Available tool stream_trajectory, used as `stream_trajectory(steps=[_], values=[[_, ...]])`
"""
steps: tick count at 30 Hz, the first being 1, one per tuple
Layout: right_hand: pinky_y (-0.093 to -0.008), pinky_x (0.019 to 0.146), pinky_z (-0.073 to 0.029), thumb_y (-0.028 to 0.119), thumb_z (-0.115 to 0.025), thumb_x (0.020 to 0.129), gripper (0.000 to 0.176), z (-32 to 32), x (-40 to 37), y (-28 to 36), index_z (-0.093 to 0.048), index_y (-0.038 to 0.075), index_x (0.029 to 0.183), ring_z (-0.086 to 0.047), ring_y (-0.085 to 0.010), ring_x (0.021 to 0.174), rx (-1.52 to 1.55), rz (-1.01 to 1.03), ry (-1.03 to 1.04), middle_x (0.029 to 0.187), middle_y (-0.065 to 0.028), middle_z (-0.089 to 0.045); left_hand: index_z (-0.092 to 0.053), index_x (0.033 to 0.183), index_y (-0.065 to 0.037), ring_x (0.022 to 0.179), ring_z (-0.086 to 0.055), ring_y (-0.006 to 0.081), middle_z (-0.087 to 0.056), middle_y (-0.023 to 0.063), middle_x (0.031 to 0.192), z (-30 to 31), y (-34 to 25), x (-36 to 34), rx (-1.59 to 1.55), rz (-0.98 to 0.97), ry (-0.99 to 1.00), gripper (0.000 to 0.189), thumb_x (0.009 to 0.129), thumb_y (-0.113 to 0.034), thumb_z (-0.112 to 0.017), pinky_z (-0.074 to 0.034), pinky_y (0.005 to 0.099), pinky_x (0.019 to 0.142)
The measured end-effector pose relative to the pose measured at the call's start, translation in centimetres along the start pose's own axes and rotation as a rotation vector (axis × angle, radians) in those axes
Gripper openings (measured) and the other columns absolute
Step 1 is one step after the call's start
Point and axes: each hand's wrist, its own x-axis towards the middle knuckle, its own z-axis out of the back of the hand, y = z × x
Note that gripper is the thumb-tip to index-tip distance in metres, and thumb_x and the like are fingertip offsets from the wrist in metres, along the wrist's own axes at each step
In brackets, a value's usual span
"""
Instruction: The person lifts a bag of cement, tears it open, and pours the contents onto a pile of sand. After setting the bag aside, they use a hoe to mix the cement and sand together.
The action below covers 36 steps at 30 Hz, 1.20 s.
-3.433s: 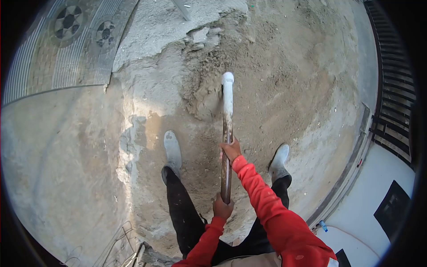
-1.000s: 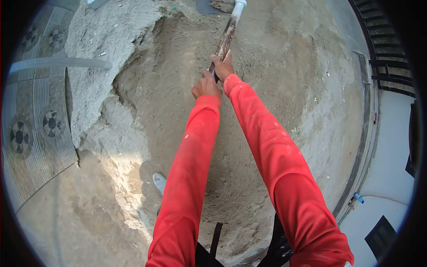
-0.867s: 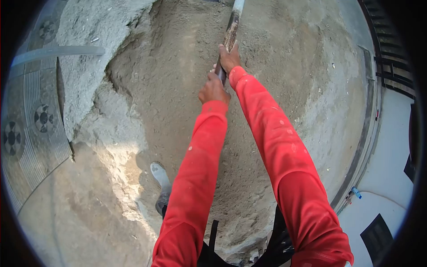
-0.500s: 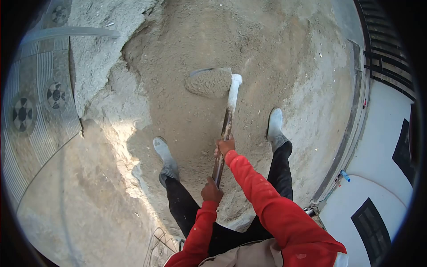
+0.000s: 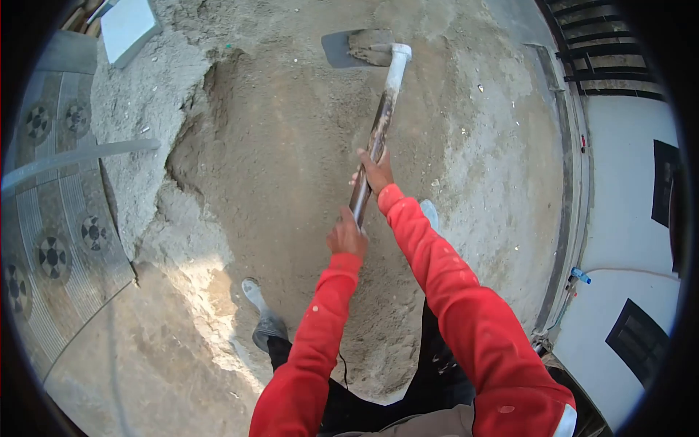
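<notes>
Both of my hands grip the long wooden handle of a hoe [image 5: 380,124], which slants up and slightly right. My left hand [image 5: 346,237] is wrapped round the lower end of the handle. Higher up, my right hand [image 5: 376,172] holds it near the middle. The wide metal blade [image 5: 337,51] is at the top of the view, left of its white socket, with some grey material stuck on it. Beneath the hoe lies sandy grey material [image 5: 291,160] spread over the ground.
Patterned tiles [image 5: 54,211] lie at the left, with a pale hose [image 5: 87,154] across them. A white block [image 5: 127,29] sits at top left. Two boots, one at lower left [image 5: 255,295], stand on the ground. A white wall [image 5: 626,189] and black railing [image 5: 611,54] are at right.
The hoe and both hands have moved up and away from my body. The blade has left the heap it was against and carries less material. The view has shifted too.
</notes>
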Motion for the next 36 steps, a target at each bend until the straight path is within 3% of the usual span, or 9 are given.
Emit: stream_trajectory(steps=[5,13,15,18,22,23,25,33,36], values=[[-0.0382,0.043,-0.052,0.022,-0.061,0.079,0.042,-0.3,9.6,2.8,-0.03,0.012,0.106,-0.055,-0.0228,0.052,0.043,0.013,-0.048,0.069,-0.0119,-0.048,-0.043,0.096,-0.002,0.076,-0.062,0.0384,-0.062,0.0214,0.079,-1.6,-4.4,10.9,0.063,0.032,-0.02,0.037,0.066,-0.008,-0.064,-0.049,0.0468,0.068],[-0.0374,0.034,-0.046,0.011,-0.058,0.077,0.038,1.4,-15.1,-15.2,-0.033,0.015,0.105,-0.049,-0.0209,0.04,-0.103,-0.412,-0.302,0.06,-0.0093,-0.047,-0.036,0.096,-0.003,0.066,-0.061,0.0395,-0.061,0.0216,0.071,-3.4,8.3,-16.6,0.098,0.202,0.32,0.044,0.062,-0.009,-0.064,-0.049,0.0481,0.058],[-0.037,0.034,-0.045,0.012,-0.062,0.074,0.055,1.4,-24.0,-18.9,-0.03,0.01,0.119,-0.05,-0.0233,0.04,-0.174,-0.513,-0.361,0.065,-0.0118,-0.05,-0.036,0.097,-0.003,0.067,-0.061,0.0397,-0.061,0.0223,0.072,-1.3,10.7,-24.9,0.108,0.269,0.438,0.046,0.062,-0.011,-0.065,-0.049,0.0486,0.059],[-0.0408,0.056,-0.052,0.017,-0.066,0.071,0.07,2.6,-33.1,-24.6,-0.025,0.003,0.125,-0.06,-0.0326,0.062,-0.465,-0.519,-0.255,0.082,-0.0191,-0.057,-0.039,0.097,-0.003,0.071,-0.061,0.0394,-0.061,0.0219,0.078,2.2,12.2,-34.3,0.185,0.396,0.589,0.046,0.06,-0.012,-0.066,-0.049,0.0487,0.063],[-0.0394,0.095,-0.035,0.03,-0.068,0.067,0.077,5.3,-35.0,-26.2,-0.028,-0.009,0.12,-0.047,-0.042,0.109,-0.689,-0.542,-0.201,0.119,-0.0323,-0.043,-0.045,0.098,0.0,0.08,-0.061,0.0372,-0.062,0.0204,0.086,4.7,8.2,-33.0,0.105,0.479,0.624,0.045,0.061,-0.013,-0.067,-0.05,0.0437,0.071],[-0.0391,0.09,-0.039,0.03,-0.068,0.07,0.074,7.9,-32.7,-29.7,-0.028,-0.011,0.117,-0.051,-0.0399,0.104,-0.537,-0.519,-0.119,0.116,-0.0314,-0.045,-0.047,0.097,0.0,0.081,-0.061,0.0357,-0.062,0.0199,0.086,4.2,7.3,-32.3,0.103,0.455,0.571,0.041,0.062,-0.011,-0.065,-0.05,0.0419,0.071],[-0.044,0.063,-0.051,0.023,-0.064,0.077,0.065,5.7,-32.6,-20.5,-0.027,-0.007,0.121,-0.059,-0.0336,0.079,-0.248,-0.687,-0.036,0.11,-0.0254,-0.048,-0.052,0.092,0.0,0.081,-0.062,0.0324,-0.062,0.0184,0.085,4.1,5.6,-31.3,0.078,0.5,0.489,0.032,0.064,-0.009,-0.063,-0.05,0.0403,0.07],[-0.0402,0.052,-0.052,0.023,-0.054,0.084,0.032,7.3,-27.1,-21.6,-0.048,-0.003,0.101,-0.059,-0.0274,0.061,-0.382,-0.745,0.225,0.078,-0.0131,-0.057,-0.068,0.091,-0.011,0.081,-0.065,0.0214,-0.067,0.0068,0.09,1.9,4.5,-28.2,0.033,0.741,0.458,0.025,0.082,-0.027,-0.051,-0.05,0.033,0.067],[-0.0408,0.056,-0.052,0.024,-0.053,0.085,0.032,7.7,-26.6,-21.4,-0.048,-0.002,0.101,-0.058,-0.027,0.063,-0.462,-0.749,0.312,0.078,-0.0129,-0.057,-0.064,0.101,-0.011,0.087,-0.062,0.0297,-0.064,0.0056,0.097,2.4,5.0,-27.4,-0.327,0.932,0.481,0.032,0.081,-0.032,-0.051,-0.05,0.0516,0.064]])
